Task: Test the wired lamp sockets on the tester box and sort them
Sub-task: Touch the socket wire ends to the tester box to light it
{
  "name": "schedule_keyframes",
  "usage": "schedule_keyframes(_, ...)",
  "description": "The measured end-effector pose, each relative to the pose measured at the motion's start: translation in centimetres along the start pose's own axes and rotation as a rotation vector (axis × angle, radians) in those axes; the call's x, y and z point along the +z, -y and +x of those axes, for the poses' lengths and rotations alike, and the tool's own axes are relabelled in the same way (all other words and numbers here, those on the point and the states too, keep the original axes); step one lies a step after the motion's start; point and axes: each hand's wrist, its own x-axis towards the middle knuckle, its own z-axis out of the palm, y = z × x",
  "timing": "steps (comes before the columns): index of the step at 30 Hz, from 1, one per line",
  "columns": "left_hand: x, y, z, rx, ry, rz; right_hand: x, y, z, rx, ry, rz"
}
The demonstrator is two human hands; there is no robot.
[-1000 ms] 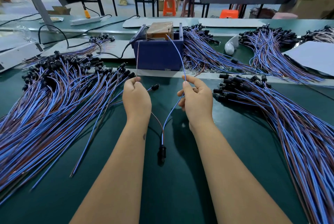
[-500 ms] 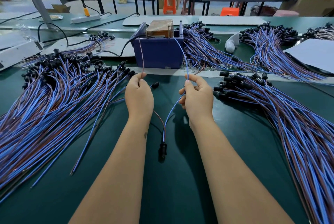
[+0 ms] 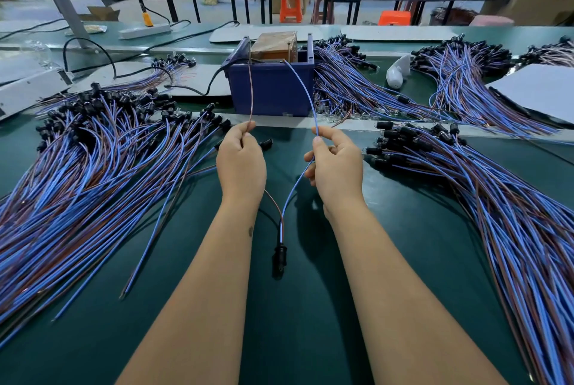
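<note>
- The green tabletop point(image 3: 295, 338) is carrying two big heaps of wired sockets: a left pile point(image 3: 77, 173) and a right pile point(image 3: 497, 213). Which one is already tested I cannot tell, so plenty of sorting is likely remaining.
- The blue tester box point(image 3: 273, 89) is sitting at the far middle, with both wire tips reaching its top.
- The left hand point(image 3: 240, 164), its grip clamped, is pinching the brown wire point(image 3: 250, 95).
- The right hand point(image 3: 337, 164) is pinching the blue wire point(image 3: 306, 89).
- The black socket point(image 3: 279, 257) is dangling between the forearms, seemingly mid-test.
</note>
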Motion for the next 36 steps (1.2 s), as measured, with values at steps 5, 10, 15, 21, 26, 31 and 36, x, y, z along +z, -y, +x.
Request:
schedule_keyframes(5,0.0,-0.1,-0.1,0.012,0.018,0.019,0.0,0.0,0.0,0.001,-0.008,-0.010)
schedule_keyframes(10,0.0,-0.1,-0.1,0.018,0.014,0.005,-0.1,0.1,0.1,0.012,-0.012,0.003)
schedule_keyframes(15,0.0,-0.1,-0.1,0.024,0.009,-0.009,0.0,0.0,0.1,0.009,0.002,-0.005)
schedule_keyframes(21,0.0,0.0,-0.2,0.028,0.014,-0.029,0.0,0.1,0.1,0.004,0.014,-0.008)
schedule_keyframes(26,0.0,0.1,-0.2,0.033,0.016,-0.045,-0.1,0.1,0.1,0.002,0.020,-0.017)
schedule_keyframes(31,-0.1,-0.1,-0.3,0.015,0.055,-0.026,0.3,0.2,-0.1,-0.110,-0.012,-0.121)
schedule_keyframes(36,0.6,-0.7,-0.7,0.056,0.165,-0.061,1.5,0.0,-0.7,-0.252,0.064,-0.330)
